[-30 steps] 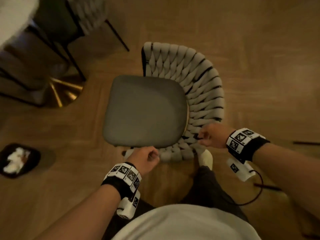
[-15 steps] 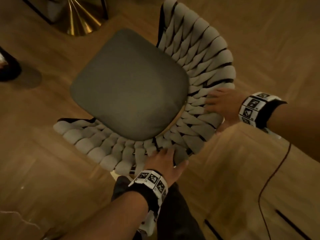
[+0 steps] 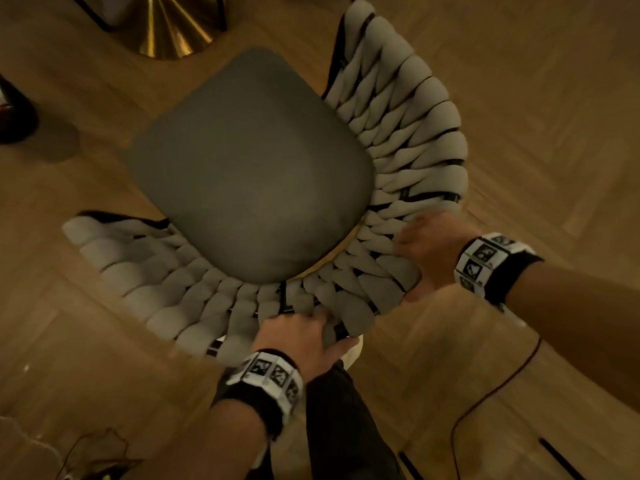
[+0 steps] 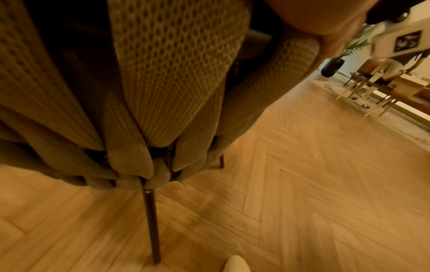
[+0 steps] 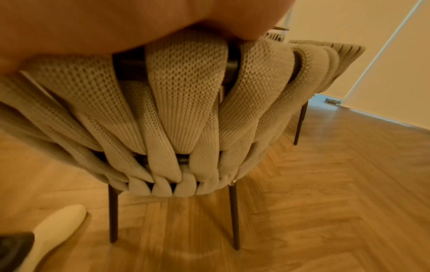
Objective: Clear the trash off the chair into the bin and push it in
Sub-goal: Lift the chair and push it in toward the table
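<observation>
on the wood floor (image 3: 519,98) below me, my left hand (image 3: 298,337) and right hand (image 3: 429,251) each curl fingers (image 3: 403,237) over the chair (image 3: 249,168) back's woven rim, gripping it, seat bare.

Both arms fwd, wrists banded. L hand (image 3: 298,336) and R hand (image 3: 427,251) each curled over rim, gripping.

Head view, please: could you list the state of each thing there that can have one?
chair: upright on the floor, held by its woven back.
seat cushion: bare, no trash on it.
left hand: grips the rear rim of the woven back.
right hand: grips the woven back further right.
bin: at the left edge, mostly out of frame.
</observation>
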Motion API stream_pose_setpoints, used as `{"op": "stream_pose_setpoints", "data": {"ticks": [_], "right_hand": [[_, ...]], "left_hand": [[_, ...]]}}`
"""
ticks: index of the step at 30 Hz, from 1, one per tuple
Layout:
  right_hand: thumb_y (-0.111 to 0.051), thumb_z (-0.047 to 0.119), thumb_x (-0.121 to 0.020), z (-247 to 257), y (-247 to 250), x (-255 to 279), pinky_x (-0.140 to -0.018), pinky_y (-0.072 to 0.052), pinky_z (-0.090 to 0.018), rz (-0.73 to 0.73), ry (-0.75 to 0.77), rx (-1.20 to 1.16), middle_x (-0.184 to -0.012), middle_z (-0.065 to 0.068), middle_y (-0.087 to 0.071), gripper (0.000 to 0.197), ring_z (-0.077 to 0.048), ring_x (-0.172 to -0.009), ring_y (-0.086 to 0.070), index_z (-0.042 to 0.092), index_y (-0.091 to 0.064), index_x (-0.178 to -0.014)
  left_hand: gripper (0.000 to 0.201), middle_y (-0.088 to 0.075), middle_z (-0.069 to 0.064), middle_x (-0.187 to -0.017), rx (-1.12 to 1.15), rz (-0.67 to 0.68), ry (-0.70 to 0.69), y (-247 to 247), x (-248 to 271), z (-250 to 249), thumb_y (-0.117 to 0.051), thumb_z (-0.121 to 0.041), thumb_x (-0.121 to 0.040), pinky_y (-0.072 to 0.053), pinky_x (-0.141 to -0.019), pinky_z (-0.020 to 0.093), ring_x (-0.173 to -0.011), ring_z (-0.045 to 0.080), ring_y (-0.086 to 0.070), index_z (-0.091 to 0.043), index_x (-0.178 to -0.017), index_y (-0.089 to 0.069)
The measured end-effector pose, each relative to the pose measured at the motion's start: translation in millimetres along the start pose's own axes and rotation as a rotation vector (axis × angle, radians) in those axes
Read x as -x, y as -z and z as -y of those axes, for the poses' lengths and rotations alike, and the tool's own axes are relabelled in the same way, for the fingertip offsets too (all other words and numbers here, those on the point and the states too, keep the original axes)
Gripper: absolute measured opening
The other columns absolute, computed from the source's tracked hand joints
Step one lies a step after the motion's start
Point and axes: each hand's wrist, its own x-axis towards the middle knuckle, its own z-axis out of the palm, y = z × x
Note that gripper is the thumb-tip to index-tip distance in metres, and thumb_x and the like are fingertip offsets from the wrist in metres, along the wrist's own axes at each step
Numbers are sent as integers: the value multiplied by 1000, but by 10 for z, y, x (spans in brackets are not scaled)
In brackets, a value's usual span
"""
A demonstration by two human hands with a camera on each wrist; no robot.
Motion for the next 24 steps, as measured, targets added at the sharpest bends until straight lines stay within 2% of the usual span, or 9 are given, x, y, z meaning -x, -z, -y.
{"op": "stream_pose_setpoints", "data": {"ticks": [3, 6, 8, 12, 14, 16, 18, 22, 24], "right_hand": [[-13, 101, -43, 482, 238, -164, -93, -48, -44, -72, 8, -60, -118, 0, -64, 118, -29, -102, -59, 26, -58, -122], [-12, 103, -45, 1091, 508, -353, -85, -50, -44, -114, 25, -152, -107, -4, -69, 120, -31, -91, -62, 20, -64, -113], [-17, 102, -49, 1497, 728, -465, -85, -50, -44, -176, 43, -222, -101, -4, -70, 113, -29, -88, -62, 18, -66, -107], [-29, 97, -53, 2118, 1139, -640, -91, -46, -43, -303, 0, -370, -103, 0, -70, 97, -25, -96, -62, 22, -65, -102], [-33, 95, -55, 2348, 1311, -712, -93, -46, -42, -341, -13, -401, -112, 2, -68, 95, -23, -104, -61, 23, -63, -110], [-36, 94, -56, 2481, 1476, -757, -97, -44, -42, -328, 3, -426, -124, 2, -63, 97, -23, -112, -58, 25, -57, -120], [-35, 94, -57, 2486, 1617, -762, -101, -42, -43, -295, 23, -442, -131, 1, -58, 99, -24, -119, -53, 25, -53, -125], [-7, 102, -43, 2332, 1744, -802, -109, -30, -45, -228, -60, -313, -133, 1, -57, 126, -23, -125, -48, 20, -55, -126], [-6, 103, -41, 2329, 1833, -921, -102, -39, -44, -206, -79, -302, -117, 2, -65, 122, -21, -111, -57, 22, -60, -115]], "left_hand": [[78, -66, -9, -114, -66, 0, -25, 218, 210, 648, -20, -90, -66, -52, -82, 35, -103, 17, -62, -40, -120, -47], [84, -59, -13, -129, -127, 82, 1, 440, 430, 1339, -16, -92, -62, -50, -92, 39, -117, 18, -55, -47, -128, -38], [82, -52, -13, -137, -137, 136, 54, 594, 590, 1789, -23, -91, -62, -45, -98, 38, -125, 17, -49, -49, -131, -34], [98, -45, -5, -143, -209, 173, 104, 761, 831, 2327, -14, -95, -56, -32, -109, 44, -129, 20, -43, -41, -137, -29], [100, -50, -5, -139, -221, 150, 156, 740, 856, 2443, -16, -96, -55, -33, -108, 44, -126, 20, -46, -37, -133, -38], [98, -65, -10, -118, -208, 43, 185, 746, 831, 2563, -14, -99, -50, -43, -97, 40, -109, 16, -59, -39, -115, -54], [95, -70, -12, -101, -178, -15, 175, 803, 816, 2723, -15, -101, -47, -47, -88, 37, -96, 14, -63, -39, -103, -61], [98, -68, -12, -106, -201, 46, 166, 927, 801, 3067, -16, -101, -46, -36, -99, 42, -102, 15, -59, -39, -110, -58], [102, -67, -9, -111, -208, 70, 165, 1025, 749, 3227, -14, -102, -44, -31, -103, 46, -107, 17, -57, -40, -115, -55]]}}
